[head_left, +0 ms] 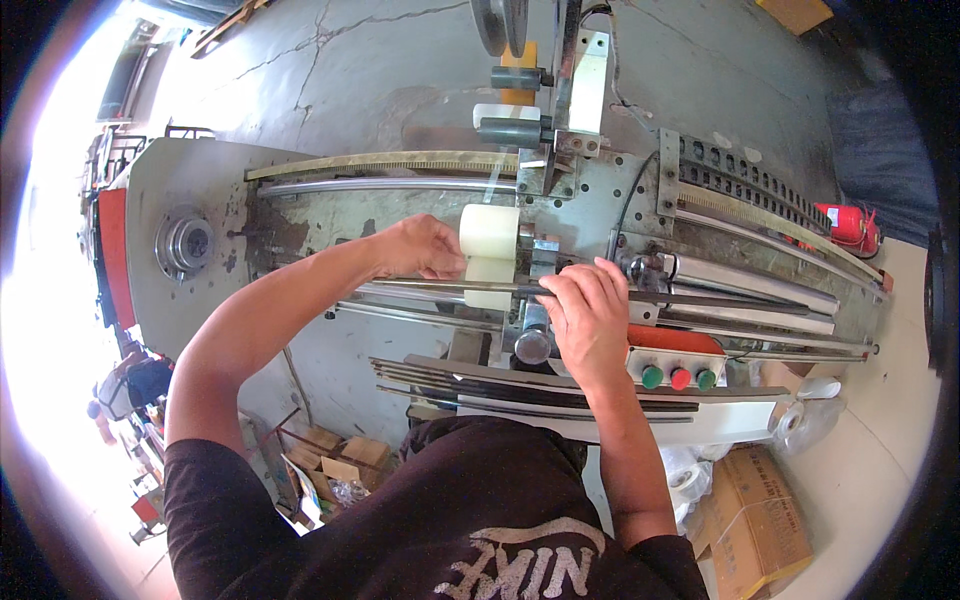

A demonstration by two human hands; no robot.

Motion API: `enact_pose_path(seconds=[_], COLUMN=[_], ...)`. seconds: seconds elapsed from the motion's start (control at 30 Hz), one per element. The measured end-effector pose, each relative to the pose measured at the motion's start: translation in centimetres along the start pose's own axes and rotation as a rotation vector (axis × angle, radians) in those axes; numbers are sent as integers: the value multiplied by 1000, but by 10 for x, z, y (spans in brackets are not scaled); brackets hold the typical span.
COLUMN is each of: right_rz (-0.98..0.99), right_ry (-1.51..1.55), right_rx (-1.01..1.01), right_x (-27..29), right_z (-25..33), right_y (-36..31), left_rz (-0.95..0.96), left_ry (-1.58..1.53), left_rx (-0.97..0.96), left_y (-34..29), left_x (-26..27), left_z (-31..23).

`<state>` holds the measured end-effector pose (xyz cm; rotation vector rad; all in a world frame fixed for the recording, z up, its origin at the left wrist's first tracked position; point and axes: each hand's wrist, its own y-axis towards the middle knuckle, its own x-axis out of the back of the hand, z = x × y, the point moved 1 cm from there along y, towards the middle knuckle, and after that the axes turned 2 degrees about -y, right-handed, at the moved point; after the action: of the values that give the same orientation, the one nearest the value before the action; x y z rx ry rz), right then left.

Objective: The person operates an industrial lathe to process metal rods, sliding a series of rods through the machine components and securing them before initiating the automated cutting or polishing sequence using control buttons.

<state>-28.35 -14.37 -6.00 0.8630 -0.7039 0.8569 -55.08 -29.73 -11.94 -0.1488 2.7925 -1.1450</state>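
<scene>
A cream-coloured roll (488, 232) sits on the machine in front of me, with a pale strip (489, 272) hanging below it toward me. My left hand (425, 248) is at the left edge of the roll and strip. Its fingers are curled closed, and what lies between their tips is hidden. A long thin metal rod (420, 285) crosses in front of the strip from left to right. My right hand (588, 312) is closed round this rod, just right of the strip. A rounded metal knob (532, 346) stands below, left of that hand.
An orange control box with green and red buttons (680, 378) sits right of my right hand. Several loose rods (540, 390) lie along the front ledge. A round chuck (187, 246) is at the left end. Cardboard boxes (755, 520) and a red fire extinguisher (850, 228) stand on the floor.
</scene>
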Motion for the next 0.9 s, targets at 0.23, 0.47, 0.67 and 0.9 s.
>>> enact_pose_path(seconds=[0.23, 0.47, 0.67, 0.9], right_rz=[48, 48, 17, 32], right_ry=[4, 30, 39, 42], right_rx=[2, -36, -35, -36], right_x=[-1, -5, -3, 2], right_z=[-1, -4, -2, 3], right_y=[-4, -4, -1, -4], left_rz=[-135, -333, -637, -904], left_ry=[128, -163, -46, 343], left_rx=[-64, -205, -318, -490], left_y=[-32, -67, -74, -76], left_x=[-13, -83, -129, -147], left_z=[-36, -33, -9, -4])
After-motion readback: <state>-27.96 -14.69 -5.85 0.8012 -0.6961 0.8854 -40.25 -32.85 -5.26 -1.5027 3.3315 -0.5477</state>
